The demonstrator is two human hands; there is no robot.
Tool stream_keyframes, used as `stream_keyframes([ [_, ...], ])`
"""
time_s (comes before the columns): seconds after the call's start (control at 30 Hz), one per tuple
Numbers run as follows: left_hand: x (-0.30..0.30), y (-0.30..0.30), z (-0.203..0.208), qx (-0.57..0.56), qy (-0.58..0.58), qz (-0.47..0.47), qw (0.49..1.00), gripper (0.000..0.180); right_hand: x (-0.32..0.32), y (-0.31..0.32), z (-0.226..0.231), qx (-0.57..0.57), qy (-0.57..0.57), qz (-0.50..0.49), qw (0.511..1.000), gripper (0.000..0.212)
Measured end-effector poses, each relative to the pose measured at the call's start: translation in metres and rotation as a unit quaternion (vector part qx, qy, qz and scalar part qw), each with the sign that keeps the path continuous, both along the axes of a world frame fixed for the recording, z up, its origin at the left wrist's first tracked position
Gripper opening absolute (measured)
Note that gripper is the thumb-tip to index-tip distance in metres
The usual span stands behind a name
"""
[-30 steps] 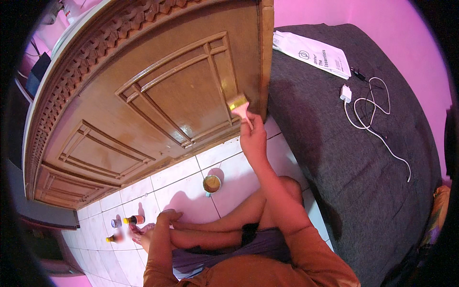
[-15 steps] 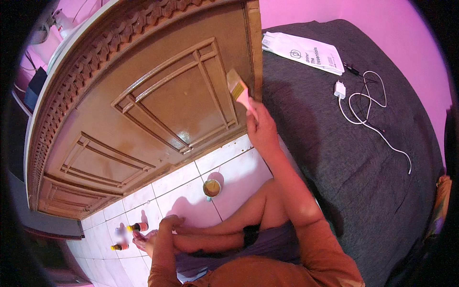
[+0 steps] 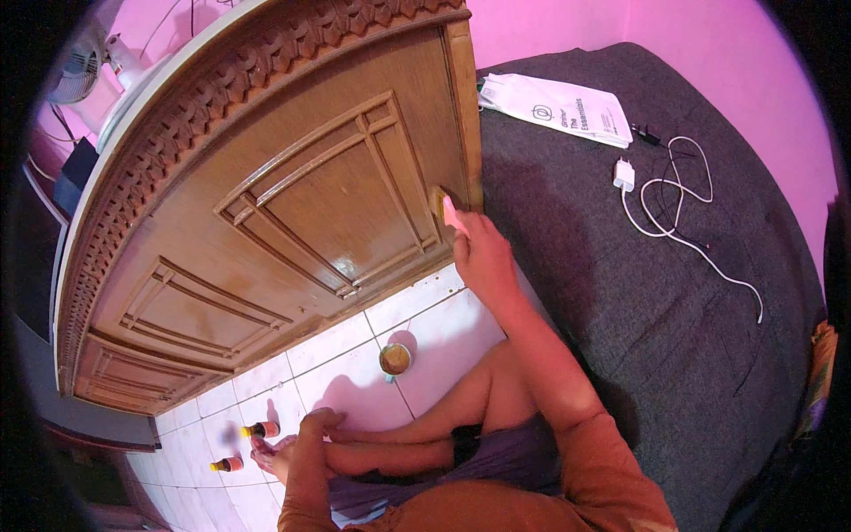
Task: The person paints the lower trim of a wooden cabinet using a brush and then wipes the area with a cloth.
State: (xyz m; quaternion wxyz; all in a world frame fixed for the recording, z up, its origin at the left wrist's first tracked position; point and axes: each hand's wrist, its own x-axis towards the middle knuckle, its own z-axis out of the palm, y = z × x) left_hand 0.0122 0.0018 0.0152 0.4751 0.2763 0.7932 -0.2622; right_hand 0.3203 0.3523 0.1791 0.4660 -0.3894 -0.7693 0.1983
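In my right hand [image 3: 484, 257] is a flat paintbrush [image 3: 452, 215] with a pinkish handle. Its bristles press against the brown carved wooden headboard [image 3: 328, 204], on the flat strip right of the large framed panel. My left hand [image 3: 323, 419] lies over my lower leg by the ankle, fingers loosely stretched and holding nothing. On the tiles between my legs and the wood stands a cup [image 3: 394, 358] with brownish liquid in it. Near my foot lie a dark bottle with a yellow cap [image 3: 261, 430] and a similar smaller bottle [image 3: 227, 465].
A dark grey covered mattress [image 3: 674, 293] fills my right side. On it lie a white printed bag [image 3: 560, 108] and a white charger [image 3: 624, 175] with its cable. White floor tiles [image 3: 328, 341] run along the foot of the wood. A fan [image 3: 75, 73] stands behind at far left.
My right hand has brought the brush down along the wood's right edge, and its bristles now meet the surface lower. My left hand stays by the ankle. The view has shifted slightly.
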Motion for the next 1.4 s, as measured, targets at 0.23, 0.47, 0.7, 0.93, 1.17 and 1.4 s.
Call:
stream_keyframes([
  [0.23,-0.006,-0.001,-0.011,0.006,-0.007,0.006,1.0,0.063,0.003,0.014,0.096,0.075,0.119,0.029,0.99,0.026],
  [0.47,-0.01,-0.006,-0.02,0.011,-0.015,0.016,1.0,0.064,-0.007,0.017,0.081,0.066,0.201,0.035,0.977,0.026],
  [0.7,-0.022,-0.017,-0.033,0.033,-0.035,0.028,0.998,0.065,0.006,-0.007,-0.025,-0.052,0.039,0.023,0.998,0.025],
  [0.93,-0.016,-0.017,-0.031,0.026,-0.016,0.017,0.999,0.065,-0.004,-0.005,0.03,-0.028,0.028,0.019,0.999,0.021],
  [1.17,-0.017,-0.016,-0.03,0.045,-0.036,-0.001,0.998,0.064,-0.017,-0.019,0.131,0.054,0.19,0.019,0.98,0.024],
  [1.4,-0.019,-0.018,-0.009,0.087,-0.036,-0.007,0.996,0.064,-0.026,-0.012,0.041,-0.001,0.106,-0.021,0.994,0.025],
])
